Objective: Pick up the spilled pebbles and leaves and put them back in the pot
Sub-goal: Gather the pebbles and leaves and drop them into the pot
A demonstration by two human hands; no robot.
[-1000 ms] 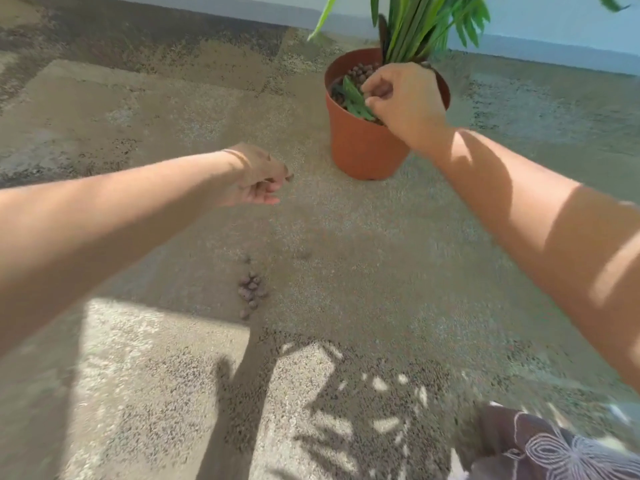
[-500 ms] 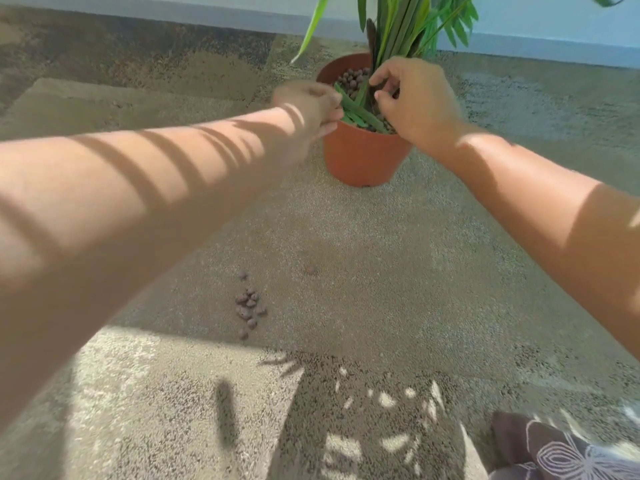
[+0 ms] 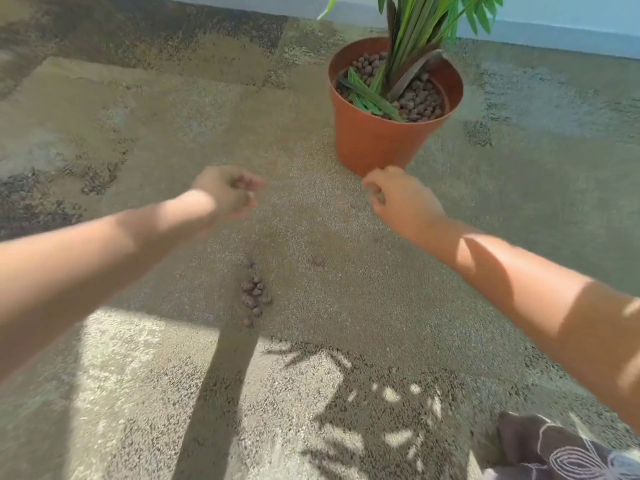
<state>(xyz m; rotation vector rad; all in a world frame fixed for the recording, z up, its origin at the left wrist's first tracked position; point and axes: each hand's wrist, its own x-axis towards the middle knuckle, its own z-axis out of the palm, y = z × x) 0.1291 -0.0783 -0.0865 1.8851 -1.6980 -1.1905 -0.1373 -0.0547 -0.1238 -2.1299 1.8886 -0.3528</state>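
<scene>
Pebbles (image 3: 254, 294) lie in a small loose heap on the floor (image 3: 145, 140), well in front of the pot (image 3: 377, 140) and to its left, at the edge of shadow and sunlight. One stray pebble (image 3: 317, 260) sits apart from the heap, nearer the pot. Nothing lies between the heap and the pot but bare floor. More pebbles fill the pot around the plant (image 3: 419, 39), and several loose green leaves (image 3: 367, 97) rest on them inside the rim.

At the near right corner, far from the pot, a dark cloth (image 3: 554, 448) with a pale line pattern shows. A pale wall (image 3: 554, 15) runs behind the pot.

The floor is rough, speckled aggregate, mottled grey and tan. The pebbles are small, rounded, reddish-brown and pitted. The pot is smooth terracotta-coloured, round and tapering to its base. The plant has long narrow green blades.

Both arms reach forward, bare. The left hand (image 3: 227, 194) hangs above the floor well left of the pot's base, fingers curled in loosely, with something dark showing between them; blur hides what it is. The right hand (image 3: 398, 199) is just in front of the pot's base, knuckles up, fingers bent downward; whether they hold anything cannot be told.
</scene>
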